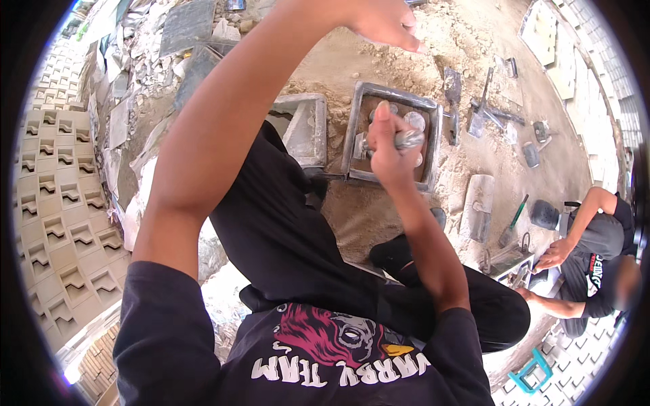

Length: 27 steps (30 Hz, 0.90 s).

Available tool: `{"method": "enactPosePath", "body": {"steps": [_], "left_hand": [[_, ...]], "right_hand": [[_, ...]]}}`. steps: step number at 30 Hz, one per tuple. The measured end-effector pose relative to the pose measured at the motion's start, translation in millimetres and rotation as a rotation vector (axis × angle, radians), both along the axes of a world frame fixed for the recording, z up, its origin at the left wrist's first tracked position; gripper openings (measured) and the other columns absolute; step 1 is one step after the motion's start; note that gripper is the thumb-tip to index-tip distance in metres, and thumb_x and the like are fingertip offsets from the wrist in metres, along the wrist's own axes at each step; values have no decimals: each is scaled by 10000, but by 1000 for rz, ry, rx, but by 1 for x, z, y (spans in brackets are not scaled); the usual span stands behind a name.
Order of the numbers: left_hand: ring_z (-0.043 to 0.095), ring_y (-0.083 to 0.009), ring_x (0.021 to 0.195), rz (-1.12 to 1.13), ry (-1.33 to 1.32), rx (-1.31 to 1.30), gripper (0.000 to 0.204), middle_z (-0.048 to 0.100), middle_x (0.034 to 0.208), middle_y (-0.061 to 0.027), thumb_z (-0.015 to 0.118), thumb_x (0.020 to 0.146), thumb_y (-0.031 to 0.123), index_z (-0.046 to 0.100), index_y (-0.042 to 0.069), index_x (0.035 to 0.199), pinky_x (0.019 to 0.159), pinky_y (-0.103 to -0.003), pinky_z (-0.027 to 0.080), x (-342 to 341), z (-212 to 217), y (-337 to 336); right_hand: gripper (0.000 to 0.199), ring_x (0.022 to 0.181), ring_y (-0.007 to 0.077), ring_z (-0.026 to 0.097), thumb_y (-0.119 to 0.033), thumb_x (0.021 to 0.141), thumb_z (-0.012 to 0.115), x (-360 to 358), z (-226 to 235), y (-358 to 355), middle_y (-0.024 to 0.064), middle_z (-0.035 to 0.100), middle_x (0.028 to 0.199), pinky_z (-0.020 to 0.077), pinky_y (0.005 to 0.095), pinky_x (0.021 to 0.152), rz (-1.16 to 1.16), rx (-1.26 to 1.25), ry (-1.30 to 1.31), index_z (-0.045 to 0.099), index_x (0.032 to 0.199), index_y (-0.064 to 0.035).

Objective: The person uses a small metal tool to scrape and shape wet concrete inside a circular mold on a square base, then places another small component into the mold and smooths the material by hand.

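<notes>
My right hand (394, 152) is closed around a shiny grey metal piece (410, 139), its thumb pointing up. It is over a square metal frame (437, 145) with brown sand inside. Round silvery discs (414, 122) lie in the sand, partly covered by my hand. A small grey block (359, 145) shows beside my fingers; whether it joins the held piece I cannot tell. My left hand (386, 26) is stretched out over the loose sand beyond the frame. One finger is extended and the others bend a little, with nothing visible in them; the top edge cuts it off.
Left of the frame is a second metal frame (311, 128). Trowels (477, 122) and a flat slab (478, 208) lie on the sand at right, with a green-handled brush (520, 211). A co-worker (596, 250) sits at far right, hands at another box. Rubble (145, 74) lies at left.
</notes>
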<state>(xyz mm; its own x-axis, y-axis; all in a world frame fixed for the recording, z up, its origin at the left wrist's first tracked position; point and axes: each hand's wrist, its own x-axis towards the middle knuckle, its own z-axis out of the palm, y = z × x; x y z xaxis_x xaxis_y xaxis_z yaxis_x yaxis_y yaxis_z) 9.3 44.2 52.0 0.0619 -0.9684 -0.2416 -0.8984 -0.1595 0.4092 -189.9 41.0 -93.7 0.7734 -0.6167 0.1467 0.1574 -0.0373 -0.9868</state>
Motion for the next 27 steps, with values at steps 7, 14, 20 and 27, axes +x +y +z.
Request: {"method": "enactPosePath", "body": {"steps": [7,14,20,27], "left_hand": [[660,-336,943,150,-186,-37,362,684,1024,-215,551,829,331,684,49,1014,823,-430,499,29,-6,15],[672,-299,865,293,-72,192,310,700,965,-190,531,839,259,682,36,991,778,-421,505,28,31,12],[661,-288,753,208,-87,-164,278,701,869,-170,506,862,235,676,41,968,706,-410,500,41,5,21],[655,-309,831,159,-102,47,316,693,941,-192,498,878,271,660,38,1017,765,-419,488,34,25,15]], "right_hand": [[454,479,21,330,-233,983,577,25,26,-8,-69,406,513,230,250,437,-41,173,-38,469,566,-90],[460,495,4,341,-211,961,612,54,29,-49,-86,411,510,229,253,441,99,216,-36,454,543,-100],[434,508,-1,328,-185,967,611,37,-20,-34,-101,398,523,220,253,436,-81,68,-84,481,564,-87],[514,420,47,297,-222,997,552,32,-15,-25,-50,362,476,215,263,423,-132,123,-106,376,526,-112]]}}
